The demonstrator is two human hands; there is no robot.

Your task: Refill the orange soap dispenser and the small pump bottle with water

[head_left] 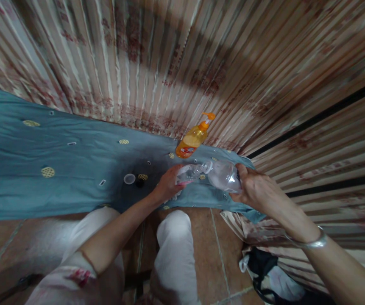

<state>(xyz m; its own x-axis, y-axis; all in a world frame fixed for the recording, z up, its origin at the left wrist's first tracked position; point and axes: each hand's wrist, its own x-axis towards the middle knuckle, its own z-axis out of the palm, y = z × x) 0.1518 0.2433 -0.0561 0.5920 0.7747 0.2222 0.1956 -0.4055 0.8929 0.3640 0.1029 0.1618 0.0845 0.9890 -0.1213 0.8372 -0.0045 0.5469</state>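
Note:
My left hand (pixel 169 183) is closed around a small clear bottle (pixel 188 173) over the blue cloth. In my right hand (pixel 254 186) is a larger clear plastic bottle (pixel 224 176), tipped with its neck toward the left. The two bottle mouths meet or nearly meet; I cannot tell whether they touch. Behind them an orange pump bottle (pixel 191 142), part filled with yellow liquid, stands on the cloth. To the left of my left hand lie a round clear lid (pixel 129 178) and a small dark cap (pixel 140 183). Something whitish shows below my left hand, too unclear to name.
The low surface is covered by a blue patterned cloth (pixel 83 156). A pleated floral curtain (pixel 157 72) hangs behind it and on the right, with dark bars (pixel 322 123) across it. My knees (pixel 174 237) are close to the front edge. A black and white bundle (pixel 274 275) lies on the tiled floor.

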